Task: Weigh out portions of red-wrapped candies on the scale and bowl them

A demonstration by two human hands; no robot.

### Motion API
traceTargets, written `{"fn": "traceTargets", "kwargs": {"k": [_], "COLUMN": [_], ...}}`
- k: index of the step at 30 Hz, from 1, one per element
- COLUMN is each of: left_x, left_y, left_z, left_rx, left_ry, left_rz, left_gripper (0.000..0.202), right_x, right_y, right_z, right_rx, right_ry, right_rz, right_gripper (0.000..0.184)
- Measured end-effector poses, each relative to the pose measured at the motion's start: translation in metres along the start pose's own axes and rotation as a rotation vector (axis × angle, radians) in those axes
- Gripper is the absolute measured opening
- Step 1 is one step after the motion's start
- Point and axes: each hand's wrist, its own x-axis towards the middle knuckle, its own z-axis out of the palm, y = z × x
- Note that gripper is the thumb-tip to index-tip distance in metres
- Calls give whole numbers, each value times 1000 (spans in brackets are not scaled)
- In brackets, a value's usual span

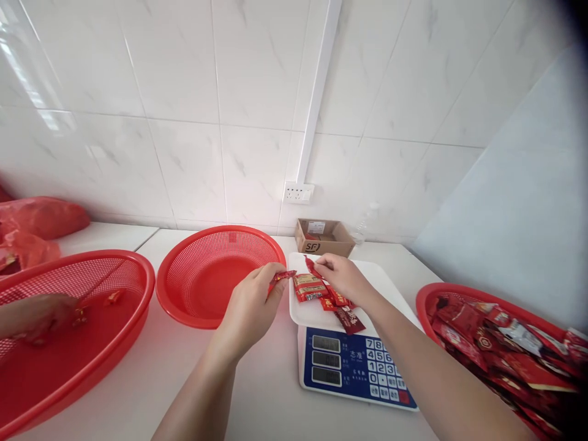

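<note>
The person's left hand (252,303) is near the left edge of the white scale (353,373), and its grip is closed, with a small red packet (283,275) pinched between thumb and fingers. The right hand (340,275) is above the pan of the scale; its grip is also closed, and it has hold of a red wrapper (310,266) by one end. Below this hand, several packets (310,288) lie in a loose group on the pan. The scale stands on the white desk (271,386), between a round red basket (220,323) and a right basket (420,295), which is filled with many packages (500,343). At the left, another person's hand (46,315) reaches inside a left basket (110,361). A cardboard box (333,247) stands behind the scale.
</note>
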Motion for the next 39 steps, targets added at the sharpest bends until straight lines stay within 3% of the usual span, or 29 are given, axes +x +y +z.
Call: {"fn": "traceTargets", "kwargs": {"k": [4,8,12,15,20,26,29,32,35,39], "left_x": [0,1,1,2,2,1,2,2,1,2], "left_y": [0,-2,-4,-4,-4,-2,-3,-3,-4,-3], "left_z": [0,-2,-4,-3,-2,-2,-1,0,0,1], "left_rx": [-5,-41,-53,-45,-55,-66,-54,-52,-51,-58], "left_ry": [5,38,67,64,59,50,44,43,55,38], "left_rz": [-13,-22,-22,-16,-22,-3,13,30,33,10], "left_gripper": [22,21,17,18,15,15,17,19,19,18], "right_x": [21,22,9,3,5,18,30,36,24,-11], "right_y": [-22,-21,-4,11,23,6,-11,-20,-7,41], "right_z": [18,15,5,10,21,8,8,6,-1,-5], "right_rx": [117,226,-151,-361,-335,-364,-221,43,14,-222], "right_ry": [-80,-191,-396,-493,-385,-307,-251,-191,-90,-95], "right_rz": [-52,-114,-192,-228,-250,-43,-54,-165,-230,-109], "right_gripper": [21,47,62,65,52,31,48,72,70,69]}}
